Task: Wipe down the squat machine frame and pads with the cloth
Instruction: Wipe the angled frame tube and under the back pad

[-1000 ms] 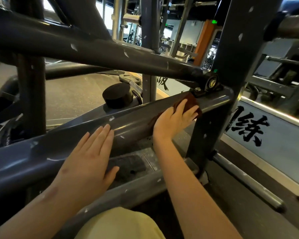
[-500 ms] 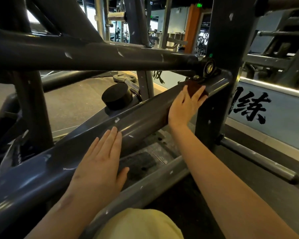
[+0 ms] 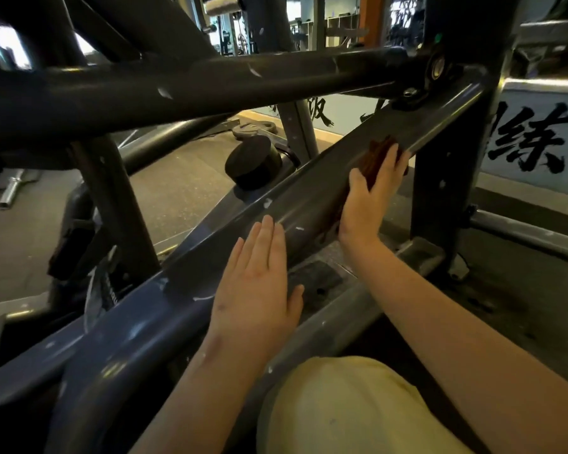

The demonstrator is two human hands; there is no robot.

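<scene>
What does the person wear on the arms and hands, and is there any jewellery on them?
Nothing is worn on either: the left hand and right hand have no gloves, rings or watch, and the left forearm and right forearm are bare, with no sleeve in view. The only clothing visible is pale yellow fabric at the bottom edge.

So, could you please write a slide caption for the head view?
Right hand presses a brown cloth against the sloping frame tube; left hand rests flat.

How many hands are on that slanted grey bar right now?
2. The left hand lies flat low on the slanted bar; the right hand is higher up the same bar, pressing the brown cloth against it. No other hand shows.
</scene>
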